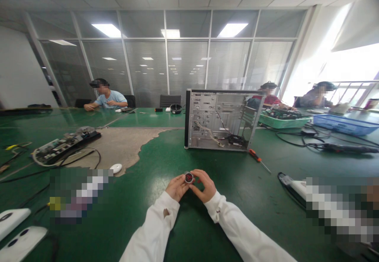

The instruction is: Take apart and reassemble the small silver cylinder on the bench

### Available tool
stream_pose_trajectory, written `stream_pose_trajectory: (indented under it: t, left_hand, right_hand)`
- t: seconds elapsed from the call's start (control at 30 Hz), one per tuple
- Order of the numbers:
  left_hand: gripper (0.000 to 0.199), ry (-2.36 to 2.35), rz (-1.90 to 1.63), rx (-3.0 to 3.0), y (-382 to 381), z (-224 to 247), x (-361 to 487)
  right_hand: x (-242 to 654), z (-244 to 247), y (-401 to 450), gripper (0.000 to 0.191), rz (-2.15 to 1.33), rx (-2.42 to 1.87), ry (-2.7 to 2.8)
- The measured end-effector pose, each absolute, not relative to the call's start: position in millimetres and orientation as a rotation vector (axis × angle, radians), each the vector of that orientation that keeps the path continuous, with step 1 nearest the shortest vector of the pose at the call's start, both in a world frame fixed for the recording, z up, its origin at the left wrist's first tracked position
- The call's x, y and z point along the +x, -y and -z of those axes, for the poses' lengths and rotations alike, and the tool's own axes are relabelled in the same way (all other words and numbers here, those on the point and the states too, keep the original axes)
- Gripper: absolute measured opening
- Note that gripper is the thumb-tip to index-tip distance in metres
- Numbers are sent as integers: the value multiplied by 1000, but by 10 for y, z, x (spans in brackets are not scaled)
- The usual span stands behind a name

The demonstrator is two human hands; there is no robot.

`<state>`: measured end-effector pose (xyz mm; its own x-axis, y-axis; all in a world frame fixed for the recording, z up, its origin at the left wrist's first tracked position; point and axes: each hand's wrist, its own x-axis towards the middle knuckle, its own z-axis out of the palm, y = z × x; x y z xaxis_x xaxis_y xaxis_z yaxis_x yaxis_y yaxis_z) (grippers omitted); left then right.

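A small round object (188,177), with a pale rim and a dark red inside, is held between both hands above the green table (154,222). My left hand (177,187) grips it from the left, fingers closed around its side. From the right, my right hand (204,185) pinches it with thumb and fingertips. Beyond the hands stands an open computer case (219,116), its metal inside and loose cables showing. An orange-handled screwdriver (259,159) lies by the case's right corner.
Left are a circuit assembly (63,145) with cables and a white round object (116,169). Back right hold a green basket (284,122) and a blue basket (345,124). A black cabled tool (340,148) lies right. Several people sit across the table.
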<state>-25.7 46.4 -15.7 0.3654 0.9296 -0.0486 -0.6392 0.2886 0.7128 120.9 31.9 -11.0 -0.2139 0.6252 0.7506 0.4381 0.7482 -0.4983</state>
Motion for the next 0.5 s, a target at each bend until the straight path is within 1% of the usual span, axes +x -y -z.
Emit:
stream_pose_trajectory:
  t: [0.1,0.3,0.43,0.5]
  left_hand:
    - [28,-468,-1071,691,-431,135,-240]
    - [28,-405,-1095,610,-398,64,-221]
    - [34,-413,-1131,486,-390,-6,-211]
    - [41,-427,-1116,424,-388,-38,-207]
  right_hand:
    - [1212,103,-322,36,-180,-785,1856]
    - [1212,108,-329,42,-269,-809,1762]
    - [1216,129,-357,36,-289,-849,1663]
    - [1222,135,-370,34,-307,-871,1649]
